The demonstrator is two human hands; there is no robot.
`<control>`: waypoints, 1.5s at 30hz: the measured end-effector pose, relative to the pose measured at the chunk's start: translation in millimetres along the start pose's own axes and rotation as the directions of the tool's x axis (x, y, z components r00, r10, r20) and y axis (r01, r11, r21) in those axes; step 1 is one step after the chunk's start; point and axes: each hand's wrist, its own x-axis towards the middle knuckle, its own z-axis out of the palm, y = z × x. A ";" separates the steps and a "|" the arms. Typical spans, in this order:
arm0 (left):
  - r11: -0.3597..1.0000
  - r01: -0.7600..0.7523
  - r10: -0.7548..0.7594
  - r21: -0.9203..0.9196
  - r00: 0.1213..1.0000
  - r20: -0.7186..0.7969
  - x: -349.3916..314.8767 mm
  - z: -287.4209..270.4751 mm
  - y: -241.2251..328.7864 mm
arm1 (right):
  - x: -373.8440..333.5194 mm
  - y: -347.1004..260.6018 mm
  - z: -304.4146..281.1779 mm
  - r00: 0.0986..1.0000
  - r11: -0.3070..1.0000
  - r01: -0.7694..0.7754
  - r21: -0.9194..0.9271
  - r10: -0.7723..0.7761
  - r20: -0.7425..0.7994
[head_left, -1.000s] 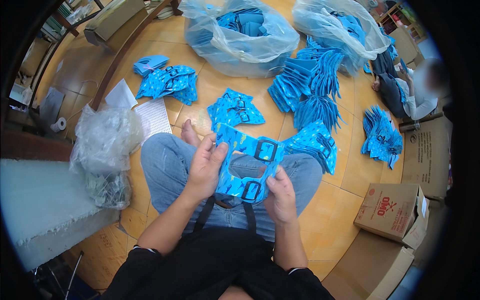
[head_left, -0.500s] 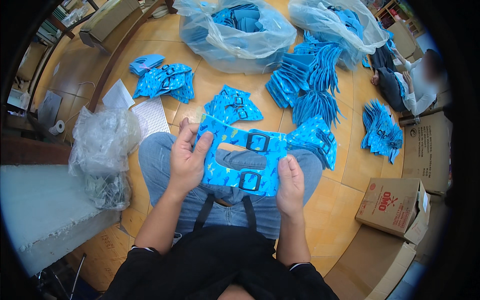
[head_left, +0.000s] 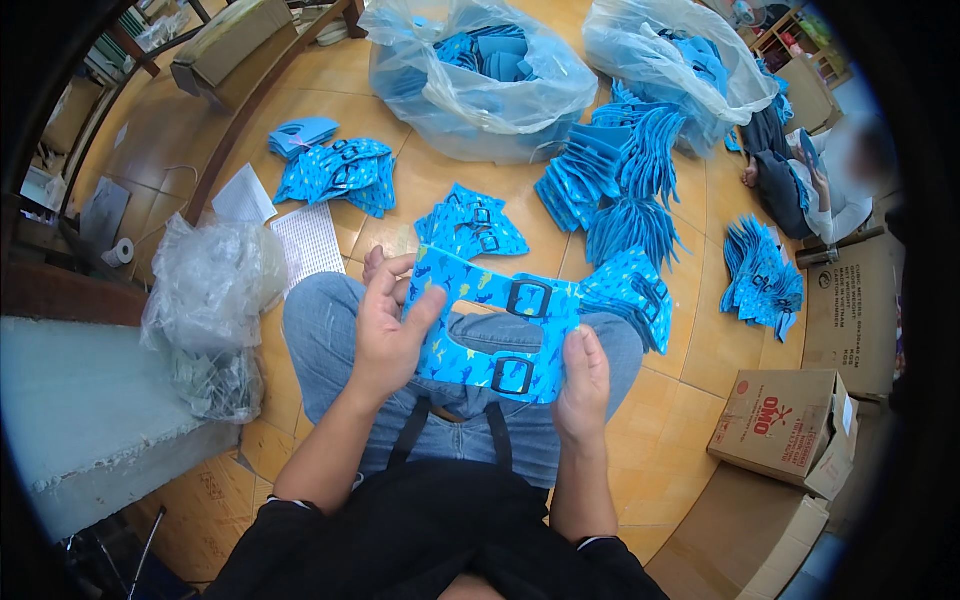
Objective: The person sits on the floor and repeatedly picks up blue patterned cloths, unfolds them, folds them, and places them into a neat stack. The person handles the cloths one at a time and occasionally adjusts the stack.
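Currently, L hand [head_left: 386, 338] holds the left end of the blue printed piece [head_left: 468, 364] w/ narrow grip, thumb on top; the piece is above the jeans [head_left: 335, 345], btwn both hands. Better to keep it flat, w/o twist, and not press the black buckles [head_left: 512, 375]. R hand [head_left: 582, 388] pinches the right edge, grip narrow also; approx. equal light pressure is enough.
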 end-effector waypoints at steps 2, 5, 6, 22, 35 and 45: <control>1.000 -0.009 0.009 0.001 1.000 0.025 -2.7 0.8 2.5 | 0.5 -2.4 3.0 1.000 1.000 0.027 -0.013 -0.027 0.001; 0.992 -0.012 0.005 0.123 0.998 0.058 -4.2 -1.6 4.6 | 2.6 -7.4 8.7 0.994 0.997 0.067 -0.024 -0.069 -0.082; 0.974 -0.027 0.016 0.227 0.999 0.051 -3.3 -3.9 4.7 | 2.1 -9.4 10.1 0.995 0.995 0.073 -0.061 -0.077 -0.061; 0.840 -0.284 0.249 0.463 0.959 0.135 -2.6 -8.5 0.4 | -2.3 -7.0 5.8 0.988 0.922 0.153 -0.357 -0.143 0.052; 0.994 0.066 -0.063 0.083 0.997 -0.037 -3.4 0.0 4.7 | 1.0 -11.9 6.1 0.990 0.998 0.036 -0.048 -0.042 -0.138; 0.992 0.071 -0.046 -0.108 0.974 0.224 1.1 -21.0 1.6 | 5.5 -11.2 -8.2 0.997 0.999 -0.047 0.005 0.047 -0.065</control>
